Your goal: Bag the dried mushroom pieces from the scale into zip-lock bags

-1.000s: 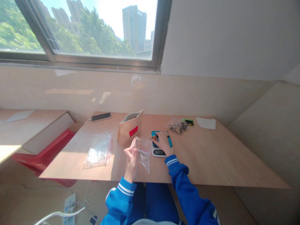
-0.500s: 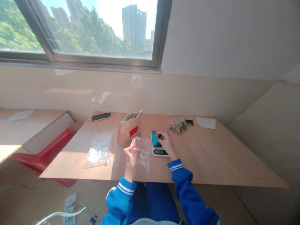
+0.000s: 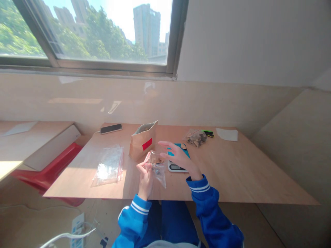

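Left hand (image 3: 146, 178) pinches clear plastic zip bag (image 3: 159, 176), mouth toward far tabletop (image 3: 232, 172) edge; right hand (image 3: 179, 156) spread, seemingly empty, just rightward.

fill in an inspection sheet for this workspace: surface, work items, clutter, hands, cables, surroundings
Surface: light brown table, brighter at left
Work items: clear zip bag with brown pieces near its mouth; scale, partly hidden; open brown paper bag, upright, red label
Clutter: phone, stacked clear bags, filled bag, green-and-black object, white sheet
Hands: left hand pinches the zip bag; right hand open, fingers spread, partly over the scale
Cables: white cable at lower left, below table height
Surroundings: window, red chair, second table
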A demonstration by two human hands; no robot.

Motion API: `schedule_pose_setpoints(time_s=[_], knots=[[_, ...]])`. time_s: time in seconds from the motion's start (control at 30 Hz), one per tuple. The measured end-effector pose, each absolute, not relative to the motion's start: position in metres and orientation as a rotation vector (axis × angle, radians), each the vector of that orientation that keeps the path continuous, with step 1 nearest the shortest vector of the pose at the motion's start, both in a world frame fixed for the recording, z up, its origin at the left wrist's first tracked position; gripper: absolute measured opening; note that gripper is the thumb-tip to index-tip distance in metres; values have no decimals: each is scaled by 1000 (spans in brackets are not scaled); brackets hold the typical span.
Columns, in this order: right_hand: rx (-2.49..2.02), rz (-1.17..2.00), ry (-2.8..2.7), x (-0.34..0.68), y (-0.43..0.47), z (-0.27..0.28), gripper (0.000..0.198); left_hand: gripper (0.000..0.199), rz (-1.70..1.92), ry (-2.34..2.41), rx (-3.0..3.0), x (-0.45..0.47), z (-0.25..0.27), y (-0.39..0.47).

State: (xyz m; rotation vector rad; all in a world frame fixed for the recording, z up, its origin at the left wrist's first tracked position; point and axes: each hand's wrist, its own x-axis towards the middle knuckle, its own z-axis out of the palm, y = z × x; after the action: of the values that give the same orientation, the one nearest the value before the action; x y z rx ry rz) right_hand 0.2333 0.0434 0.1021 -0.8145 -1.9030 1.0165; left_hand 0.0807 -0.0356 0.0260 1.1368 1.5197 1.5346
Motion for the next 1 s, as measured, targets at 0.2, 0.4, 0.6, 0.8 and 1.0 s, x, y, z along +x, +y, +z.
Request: schedule_pose_setpoints(time_s=[0.2, 0.4, 0.6, 0.8, 1.0], knots=[[-1365, 441, -1707, 271, 101, 41, 30, 48, 1550, 1561, 1105, 77, 25, -36], [-1521, 297, -1669, 300, 123, -5, 23, 46, 1515, 1554, 1100, 78, 31, -40], [-1519, 266, -1667, 308, 124, -15, 24, 46, 1503, 1563, 1095, 79, 32, -40], [-1470, 327, -1644, 308, 119, -3, 16, 43, 1516, 1564, 1095, 80, 33, -41], [-1328, 439, -1625, 278, 94, 57, 23, 37, 1540, 1532, 1083, 80, 28, -39]])
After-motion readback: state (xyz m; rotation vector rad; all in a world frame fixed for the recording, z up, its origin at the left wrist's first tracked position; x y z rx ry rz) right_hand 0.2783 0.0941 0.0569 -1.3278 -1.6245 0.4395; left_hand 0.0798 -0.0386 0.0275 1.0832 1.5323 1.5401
